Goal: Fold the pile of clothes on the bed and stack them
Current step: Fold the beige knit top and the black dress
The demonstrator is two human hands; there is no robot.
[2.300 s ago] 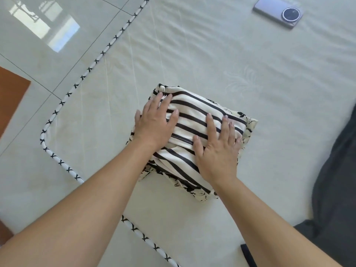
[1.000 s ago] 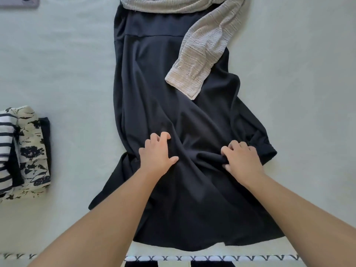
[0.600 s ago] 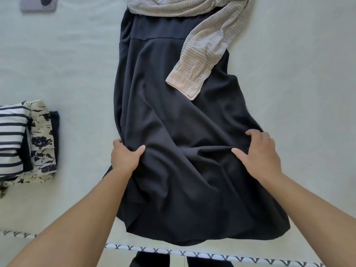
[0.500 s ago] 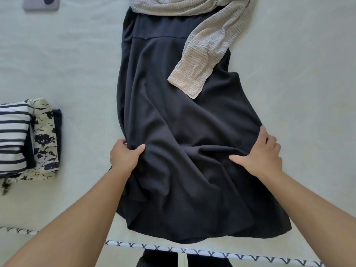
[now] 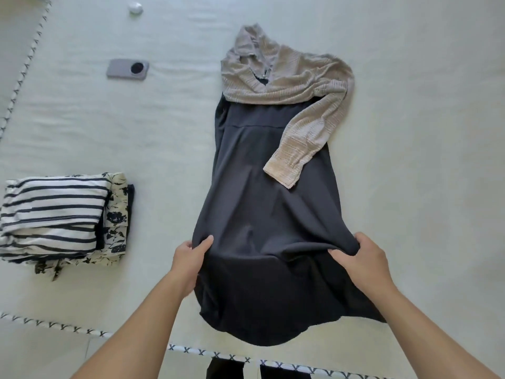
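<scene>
The black dress (image 5: 269,214) lies flat on the bed (image 5: 410,187), stretched straight away from me: hem nearest my body, waist seam and top at the far end. Its long axis runs from me toward the far side of the bed, so any fold of the skirt goes forward along that line. Over its upper part lies a beige knit top (image 5: 287,77), one sleeve trailing down across the right side of the skirt.

My left hand (image 5: 188,257) pinches the left edge of the skirt, thumb over the cloth and fingers tucked under it. My right hand (image 5: 360,258) grips the right edge the same way, thumb on top and fingers curled round a bunched fold. Both sit level with each other, partway up the skirt, and the hem hangs slack below them toward the piped edge of the bed (image 5: 82,330). Neither hand is nearer the waist; they share the job evenly.

I judge the beige top has to come off first, or be folded with it, since the sleeve lies in the path of the fold.

Well off to my left, nearer my left hand, the folded stack (image 5: 62,217) waits with a striped piece on top. Beyond it lie a phone (image 5: 127,69) and a small white object (image 5: 135,8).
</scene>
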